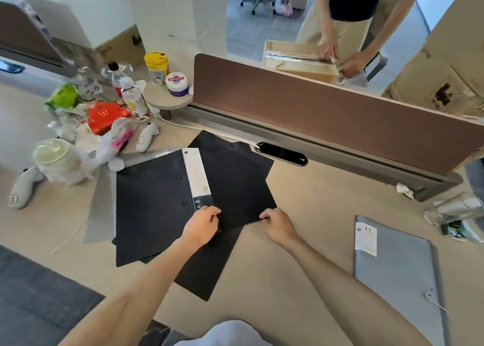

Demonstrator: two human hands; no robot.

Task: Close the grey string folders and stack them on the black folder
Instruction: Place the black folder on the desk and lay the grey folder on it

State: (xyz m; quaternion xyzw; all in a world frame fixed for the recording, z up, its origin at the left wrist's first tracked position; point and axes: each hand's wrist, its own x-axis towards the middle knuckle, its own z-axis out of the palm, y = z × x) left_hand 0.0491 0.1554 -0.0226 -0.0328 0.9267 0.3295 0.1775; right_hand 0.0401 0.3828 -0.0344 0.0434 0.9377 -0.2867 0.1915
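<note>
Thin black plastic folder (157, 201) mid-desk; my left hand (203, 225) and right hand (277, 225) pinched its near edge | flat grey string folder (392, 275) lay well right, untouched | judged light, floppy, slick: grip long edge.

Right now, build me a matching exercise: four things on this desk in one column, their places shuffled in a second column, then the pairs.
1. grey string folder
2. black folder
3. red paper bag
4. white-lidded jar

A. on the small round shelf
B. gripped by the left hand and right hand
C. flat near the right end of the desk, white label up
D. in the clutter at the left

Pairs: 1-C, 2-B, 3-D, 4-A
</note>
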